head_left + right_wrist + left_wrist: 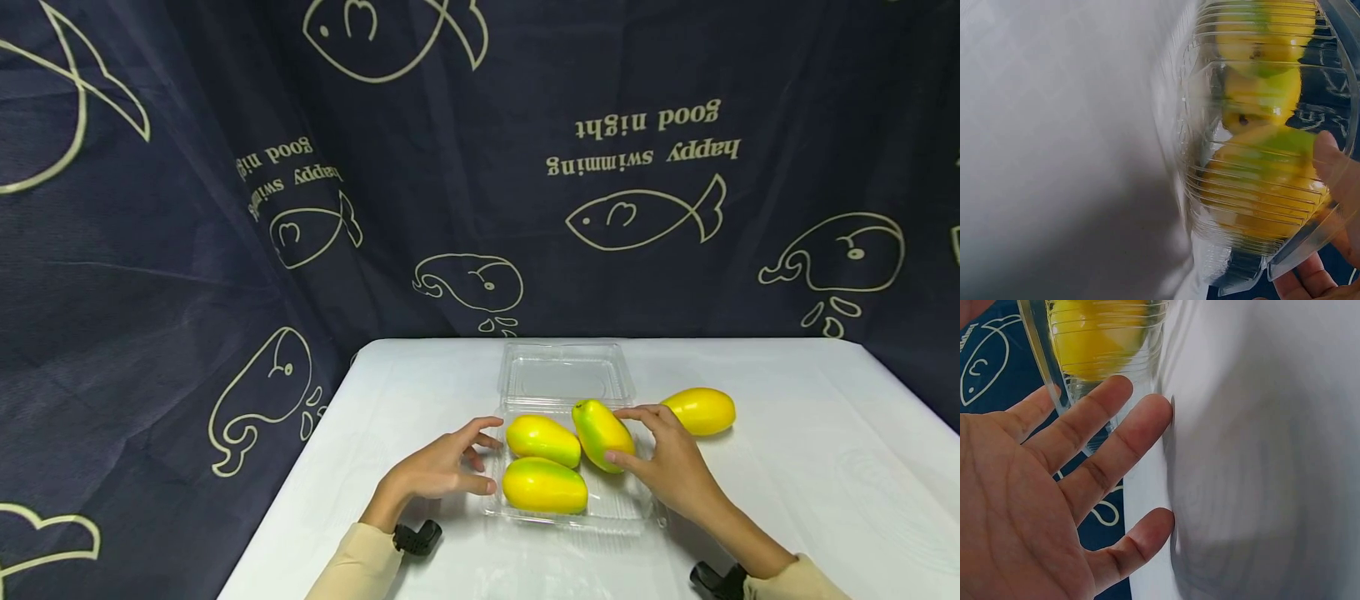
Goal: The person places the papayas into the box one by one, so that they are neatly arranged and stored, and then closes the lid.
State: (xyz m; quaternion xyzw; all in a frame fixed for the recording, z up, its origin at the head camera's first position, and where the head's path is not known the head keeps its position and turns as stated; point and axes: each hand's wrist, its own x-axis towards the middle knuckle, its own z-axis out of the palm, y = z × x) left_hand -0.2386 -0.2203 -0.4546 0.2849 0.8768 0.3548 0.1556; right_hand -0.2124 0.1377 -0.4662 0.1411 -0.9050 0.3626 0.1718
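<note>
A clear plastic clamshell box (615,510) lies opened out on the table, its lid (566,371) folded back to the far side. Inside, on the left, two yellow-green papayas (543,440) (545,486) lie one behind the other. My right hand (678,467) grips a third papaya (602,435) at the box's right side, thumb on the near end and fingers along its right. It leans with its narrow green end pointing away. Beside the box's left wall, my left hand (438,467) holds nothing; its fingers (1116,450) are spread and loosely bent near the wall.
Another yellow papaya (701,411) lies on the white table (810,467), just beyond my right hand. A dark blue curtain (465,167) with fish and whale drawings hangs behind the table and along its left side.
</note>
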